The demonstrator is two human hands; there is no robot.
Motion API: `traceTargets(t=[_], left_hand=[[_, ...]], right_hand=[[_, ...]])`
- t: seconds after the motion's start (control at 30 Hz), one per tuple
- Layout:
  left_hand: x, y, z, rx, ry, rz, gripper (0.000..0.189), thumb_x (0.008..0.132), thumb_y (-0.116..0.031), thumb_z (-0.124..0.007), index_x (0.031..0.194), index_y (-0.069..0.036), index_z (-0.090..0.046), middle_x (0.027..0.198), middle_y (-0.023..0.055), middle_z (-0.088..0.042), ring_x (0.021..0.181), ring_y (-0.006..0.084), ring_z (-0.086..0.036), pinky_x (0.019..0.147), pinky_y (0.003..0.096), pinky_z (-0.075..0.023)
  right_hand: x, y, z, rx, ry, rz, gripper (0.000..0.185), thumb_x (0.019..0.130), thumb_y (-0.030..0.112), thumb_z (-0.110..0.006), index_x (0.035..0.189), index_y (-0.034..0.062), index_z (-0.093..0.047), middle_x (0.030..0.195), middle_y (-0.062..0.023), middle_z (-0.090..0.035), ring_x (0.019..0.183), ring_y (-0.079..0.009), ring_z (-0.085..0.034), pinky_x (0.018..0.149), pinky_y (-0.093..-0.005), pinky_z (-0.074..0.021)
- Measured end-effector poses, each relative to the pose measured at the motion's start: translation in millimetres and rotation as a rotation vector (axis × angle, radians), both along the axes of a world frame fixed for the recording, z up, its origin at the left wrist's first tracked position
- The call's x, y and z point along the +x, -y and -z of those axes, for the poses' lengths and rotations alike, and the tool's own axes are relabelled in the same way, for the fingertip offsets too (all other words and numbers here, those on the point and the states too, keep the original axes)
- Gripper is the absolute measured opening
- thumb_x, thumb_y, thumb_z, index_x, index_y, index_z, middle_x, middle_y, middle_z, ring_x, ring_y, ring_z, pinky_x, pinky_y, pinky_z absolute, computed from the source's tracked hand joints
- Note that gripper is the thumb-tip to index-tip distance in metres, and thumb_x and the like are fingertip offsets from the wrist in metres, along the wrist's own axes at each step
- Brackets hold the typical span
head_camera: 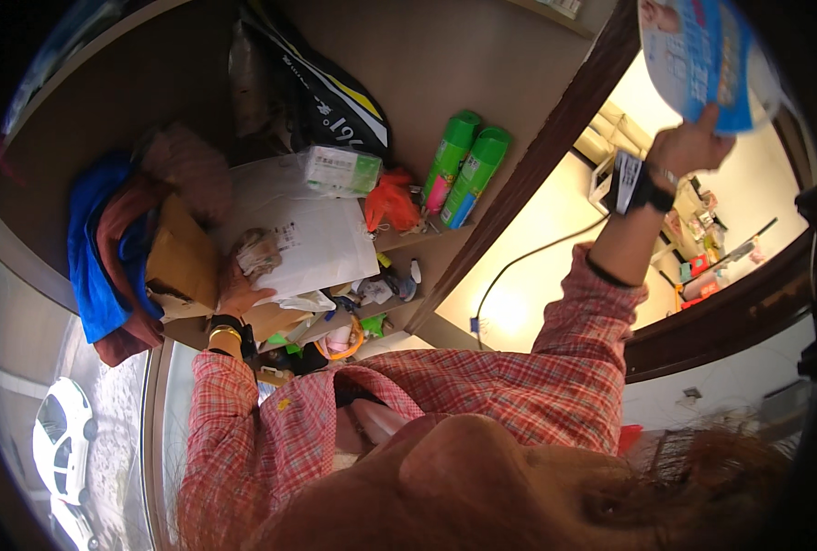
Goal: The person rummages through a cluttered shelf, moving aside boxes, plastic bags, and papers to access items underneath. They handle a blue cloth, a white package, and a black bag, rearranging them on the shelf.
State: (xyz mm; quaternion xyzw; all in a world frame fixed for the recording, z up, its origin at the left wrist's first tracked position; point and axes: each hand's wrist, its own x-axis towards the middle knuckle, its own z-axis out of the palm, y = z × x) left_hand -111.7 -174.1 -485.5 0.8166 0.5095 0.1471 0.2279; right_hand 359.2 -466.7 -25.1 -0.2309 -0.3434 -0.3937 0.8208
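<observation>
My right hand (691, 151) is raised at the upper right, gripping the lower edge of a blue and white printed plastic hand fan (711, 62). On the left, my left hand (240, 289) touches the shelf items, its thumb apart. It lies beside a small bundle in clear plastic (258, 253), on the near edge of a large white plastic mailer (326, 241); whether its fingers grip the bundle is unclear. Against my left hand's outer side stands an open brown cardboard box (185, 255). A plastic-wrapped pack (343, 171) rests on the mailer's far edge.
Two green spray cans (474, 175) and a red plastic bag (393, 200) stand right of the mailer. Behind is a black racket bag (333, 96). Blue cloth (99, 255) hangs at far left. Small items crowd a lower shelf (408, 310). A dark wooden frame (525, 165) borders the lit room.
</observation>
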Motion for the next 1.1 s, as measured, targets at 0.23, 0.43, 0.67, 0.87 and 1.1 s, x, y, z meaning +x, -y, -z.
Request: traceTargets(t=[0.23, 0.43, 0.67, 0.87, 1.1], left_hand=[[-0.1, -4.4, 6.4, -0.060, -0.012, -0.022, 0.132, 0.050, -0.044, -0.085, 0.142, -0.002, -0.001, 0.145, 0.0189, -0.021, 0.134, 0.0324, -0.021, 0.111, 0.0333, -0.0203], [-0.9, -6.8, 13.0, 0.036, 0.031, -0.005, 0.133, 0.046, -0.041, -0.087, 0.143, -0.005, -0.003, 0.143, 0.0185, -0.023, 0.132, 0.0324, -0.023, 0.111, 0.0339, -0.0208], [-3.8, -10.1, 20.9, 0.022, 0.054, -0.014, 0.136, 0.044, -0.042, -0.087, 0.143, -0.008, -0.001, 0.144, 0.0184, -0.020, 0.134, 0.0326, -0.021, 0.111, 0.0346, -0.0196], [-2.3, -7.2, 17.8, 0.054, 0.060, -0.016, 0.136, 0.044, -0.042, -0.087, 0.143, -0.009, 0.000, 0.145, 0.0187, -0.019, 0.134, 0.0325, -0.020, 0.111, 0.0349, -0.0194], [-1.9, -5.1, 12.3, 0.057, -0.018, -0.046, 0.134, 0.045, -0.041, -0.087, 0.143, -0.009, -0.001, 0.144, 0.0178, -0.023, 0.134, 0.0322, -0.022, 0.111, 0.0352, -0.0203]], right_hand=[[57.3, -54.9, -49.7, -0.028, 0.039, -0.005, 0.009, 0.080, -0.005, -0.061, 0.088, -0.0043, -0.057, 0.084, -0.0085, -0.063, 0.068, -0.0147, -0.055, 0.061, -0.0298, -0.0485], [85.5, -88.8, -82.5, -0.130, 0.059, 0.195, 0.015, 0.086, 0.007, -0.058, 0.094, -0.0046, -0.060, 0.084, -0.0116, -0.064, 0.072, -0.0199, -0.060, 0.066, -0.0332, -0.0487], [98.9, -109.2, -89.6, -0.159, 0.039, 0.145, 0.015, 0.080, 0.008, -0.064, 0.089, -0.0042, -0.062, 0.078, -0.0078, -0.063, 0.070, -0.0141, -0.053, 0.066, -0.0300, -0.0437], [105.2, -126.8, -64.3, -0.303, -0.152, 0.485, 0.030, 0.074, 0.025, -0.070, 0.078, -0.0050, -0.065, 0.065, -0.0152, -0.063, 0.059, -0.0211, -0.057, 0.059, -0.0367, -0.0444], [103.6, -131.8, -42.2, -0.598, -0.191, 0.523, 0.047, 0.072, 0.036, -0.071, 0.063, -0.0077, -0.057, 0.063, -0.0243, -0.058, 0.061, -0.0349, -0.054, 0.062, -0.0427, -0.0422]])
